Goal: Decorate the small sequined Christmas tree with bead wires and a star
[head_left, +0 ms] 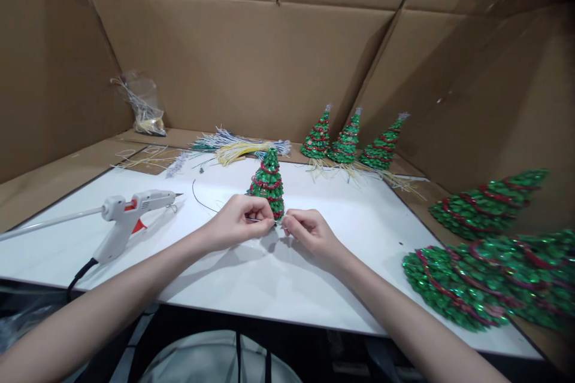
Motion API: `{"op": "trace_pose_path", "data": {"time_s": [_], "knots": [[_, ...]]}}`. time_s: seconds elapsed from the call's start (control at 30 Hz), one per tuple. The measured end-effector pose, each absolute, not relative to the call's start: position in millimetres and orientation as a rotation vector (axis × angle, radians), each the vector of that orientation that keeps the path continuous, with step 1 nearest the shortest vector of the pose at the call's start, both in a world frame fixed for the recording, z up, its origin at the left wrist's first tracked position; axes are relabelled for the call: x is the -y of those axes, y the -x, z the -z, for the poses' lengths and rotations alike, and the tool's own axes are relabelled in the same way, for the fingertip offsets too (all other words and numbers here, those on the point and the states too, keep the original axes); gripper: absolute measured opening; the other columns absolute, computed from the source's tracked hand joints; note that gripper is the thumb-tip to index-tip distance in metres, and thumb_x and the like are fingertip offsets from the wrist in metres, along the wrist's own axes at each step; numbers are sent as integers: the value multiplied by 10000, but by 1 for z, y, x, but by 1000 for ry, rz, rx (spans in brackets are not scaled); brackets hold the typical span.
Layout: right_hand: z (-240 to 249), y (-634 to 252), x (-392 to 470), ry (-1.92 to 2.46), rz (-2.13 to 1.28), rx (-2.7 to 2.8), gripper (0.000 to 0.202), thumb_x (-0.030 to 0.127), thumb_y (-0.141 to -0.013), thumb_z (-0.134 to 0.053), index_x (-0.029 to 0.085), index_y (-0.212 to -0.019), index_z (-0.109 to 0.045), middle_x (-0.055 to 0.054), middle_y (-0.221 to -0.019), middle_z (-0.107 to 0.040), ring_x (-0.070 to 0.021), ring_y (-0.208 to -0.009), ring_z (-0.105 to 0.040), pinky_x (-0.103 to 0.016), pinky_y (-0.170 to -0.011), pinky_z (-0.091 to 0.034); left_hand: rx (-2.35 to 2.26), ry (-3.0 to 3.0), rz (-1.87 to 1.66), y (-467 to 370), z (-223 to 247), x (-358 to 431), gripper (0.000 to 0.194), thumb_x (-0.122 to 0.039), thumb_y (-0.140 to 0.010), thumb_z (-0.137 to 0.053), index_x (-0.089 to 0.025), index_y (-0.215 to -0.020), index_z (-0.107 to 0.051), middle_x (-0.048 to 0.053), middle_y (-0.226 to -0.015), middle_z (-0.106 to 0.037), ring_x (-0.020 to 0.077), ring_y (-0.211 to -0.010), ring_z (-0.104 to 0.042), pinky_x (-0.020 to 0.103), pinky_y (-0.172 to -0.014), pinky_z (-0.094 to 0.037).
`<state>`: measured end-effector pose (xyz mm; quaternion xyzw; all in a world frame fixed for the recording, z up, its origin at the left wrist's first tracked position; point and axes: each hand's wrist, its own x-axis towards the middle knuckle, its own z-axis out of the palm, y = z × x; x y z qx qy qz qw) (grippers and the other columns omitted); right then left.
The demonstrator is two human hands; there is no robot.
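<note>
A small green Christmas tree [268, 182] with red garland stands upright on the white board, just beyond my hands. My left hand [247, 219] is closed in a pinch at the tree's base, gripping a thin wire [204, 204]. The wire's dark tail curves out to the left, behind the hand. Close by on the right, my right hand [311, 230] pinches at the same height, a small gap from the left fingertips. A tiny pale end shows at its fingertips, too small to make out clearly.
A white glue gun [135, 215] rests at the left, its cord over the front edge. Bundles of pipe-like strands [242, 146] and a plastic bag [146, 109] lie behind. Three small trees [344, 140] stand back right; larger trees [462, 287] lie at the right. Cardboard walls [224, 60] enclose the table.
</note>
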<state>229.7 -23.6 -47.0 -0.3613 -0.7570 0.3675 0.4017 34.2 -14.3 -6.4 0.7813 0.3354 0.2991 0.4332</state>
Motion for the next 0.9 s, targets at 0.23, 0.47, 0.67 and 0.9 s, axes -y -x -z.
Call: {"op": "trace_pose_path", "data": {"time_s": [0.23, 0.47, 0.67, 0.9], "knots": [[46, -229, 23, 922, -940, 1894, 423, 450, -903, -446, 161, -598, -494, 21, -536, -404, -94, -522, -361, -225, -476, -262, -832, -1935, -748, -34, 9, 13, 150, -234, -774, -556, -127, -670, -556, -45, -587, -441, 77, -548, -377, 186, -491, -272], [41, -229, 24, 891, -1025, 1828, 462, 513, -892, -443, 156, -610, -525, 17, -557, -430, -91, -511, -348, -242, -488, -267, -820, -1920, -780, -33, 4, 15, 169, -261, -788, -570, -123, -692, -575, -31, -602, -475, 80, -559, -400, 185, -498, -293], [46, -233, 17, 932, -1109, 1558, 529, 615, -859, -416, 160, -612, -522, 51, -472, -341, -81, -439, -261, -250, -441, -217, -841, -1881, -790, -33, 1, 14, 177, -276, -764, -601, -120, -681, -586, -28, -592, -493, 77, -541, -417, 181, -488, -311], [43, -235, 16, 919, -1124, 1572, 387, 494, -854, -516, 160, -662, -553, 58, -468, -343, -85, -438, -264, -259, -454, -190, -815, -1853, -826, -32, 2, 14, 173, -266, -773, -605, -113, -693, -598, -29, -589, -503, 71, -534, -419, 177, -483, -306]]}}
